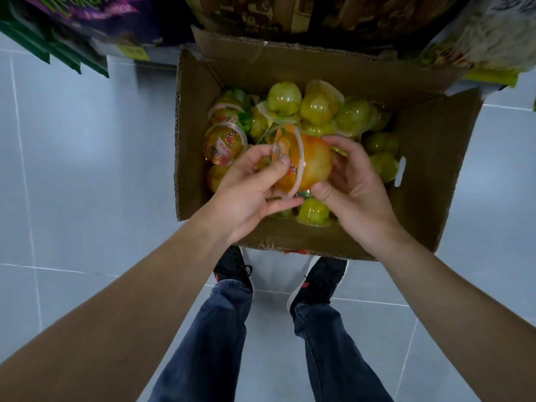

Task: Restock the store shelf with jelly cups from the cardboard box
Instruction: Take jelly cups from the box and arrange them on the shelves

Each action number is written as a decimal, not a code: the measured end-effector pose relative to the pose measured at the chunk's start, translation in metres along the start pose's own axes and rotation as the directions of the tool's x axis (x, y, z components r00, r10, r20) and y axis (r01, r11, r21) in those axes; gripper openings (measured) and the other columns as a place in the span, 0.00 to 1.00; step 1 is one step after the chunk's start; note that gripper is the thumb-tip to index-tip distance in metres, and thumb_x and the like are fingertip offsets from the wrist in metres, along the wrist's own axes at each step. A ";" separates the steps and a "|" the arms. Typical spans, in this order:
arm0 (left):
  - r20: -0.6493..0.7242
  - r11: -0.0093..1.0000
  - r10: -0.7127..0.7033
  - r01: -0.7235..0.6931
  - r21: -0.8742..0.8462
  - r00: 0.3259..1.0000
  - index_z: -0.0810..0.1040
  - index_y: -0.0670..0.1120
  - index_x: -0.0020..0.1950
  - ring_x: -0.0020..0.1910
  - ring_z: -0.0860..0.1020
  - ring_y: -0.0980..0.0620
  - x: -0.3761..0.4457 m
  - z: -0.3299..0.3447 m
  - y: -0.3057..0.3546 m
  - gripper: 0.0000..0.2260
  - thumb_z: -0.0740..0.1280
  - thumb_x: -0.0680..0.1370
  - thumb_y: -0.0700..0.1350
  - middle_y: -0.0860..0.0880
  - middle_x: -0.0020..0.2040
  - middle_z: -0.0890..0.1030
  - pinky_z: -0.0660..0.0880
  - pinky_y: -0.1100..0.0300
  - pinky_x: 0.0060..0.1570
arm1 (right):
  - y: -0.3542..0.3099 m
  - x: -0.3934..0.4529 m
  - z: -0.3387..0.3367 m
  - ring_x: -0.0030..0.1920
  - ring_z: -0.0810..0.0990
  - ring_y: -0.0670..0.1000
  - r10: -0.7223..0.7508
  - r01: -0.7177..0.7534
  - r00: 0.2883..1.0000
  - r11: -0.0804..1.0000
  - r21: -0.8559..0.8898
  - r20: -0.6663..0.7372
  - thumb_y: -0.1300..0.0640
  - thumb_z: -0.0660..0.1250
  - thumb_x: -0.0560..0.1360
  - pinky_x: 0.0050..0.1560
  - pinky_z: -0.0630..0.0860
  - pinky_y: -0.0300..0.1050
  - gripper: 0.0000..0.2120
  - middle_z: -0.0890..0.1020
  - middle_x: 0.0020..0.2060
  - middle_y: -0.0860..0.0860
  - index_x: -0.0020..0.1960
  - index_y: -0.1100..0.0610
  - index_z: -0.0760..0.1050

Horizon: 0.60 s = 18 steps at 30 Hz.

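Note:
An open cardboard box (197, 117) stands on the floor in front of my feet, holding several green and orange jelly cups (319, 107). Above the pile, both hands hold one orange jelly cup (314, 162) lying on its side. My left hand (255, 184) pinches its lid rim with thumb and fingers. My right hand (353, 181) curls round the cup's rounded body from the right. Another orange cup (223, 145) lies at the box's left side with its printed lid facing up.
Packaged goods (87, 18) hang from the shelf at the top left, and more packs (487, 36) sit at the top right. A yellow price tag (133, 52) marks the shelf edge. Grey floor tiles (72, 169) surround the box. My shoes (232, 268) touch its near side.

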<state>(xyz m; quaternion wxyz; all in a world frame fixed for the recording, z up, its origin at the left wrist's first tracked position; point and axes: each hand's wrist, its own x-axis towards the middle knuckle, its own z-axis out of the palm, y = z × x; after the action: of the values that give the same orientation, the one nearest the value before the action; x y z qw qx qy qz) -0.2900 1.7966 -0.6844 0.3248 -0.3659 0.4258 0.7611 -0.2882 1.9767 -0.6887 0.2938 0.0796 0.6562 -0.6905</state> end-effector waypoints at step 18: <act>-0.090 0.750 0.302 -0.178 0.637 0.949 0.78 0.56 0.51 0.51 0.84 0.54 0.019 -0.032 -0.021 0.13 0.74 0.75 0.39 0.51 0.51 0.84 0.82 0.45 0.50 | 0.021 0.028 0.015 0.66 0.68 0.55 0.070 0.173 0.972 0.444 -0.879 0.226 0.48 0.80 0.63 0.64 0.73 0.54 0.55 0.63 0.68 0.51 0.79 0.53 0.51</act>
<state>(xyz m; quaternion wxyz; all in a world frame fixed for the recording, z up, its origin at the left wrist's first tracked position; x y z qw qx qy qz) -0.2744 1.7811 -0.7208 0.2846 -0.2504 0.7244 0.5759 -0.2959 1.9546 -0.7181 0.3438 -0.1871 0.8844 -0.2542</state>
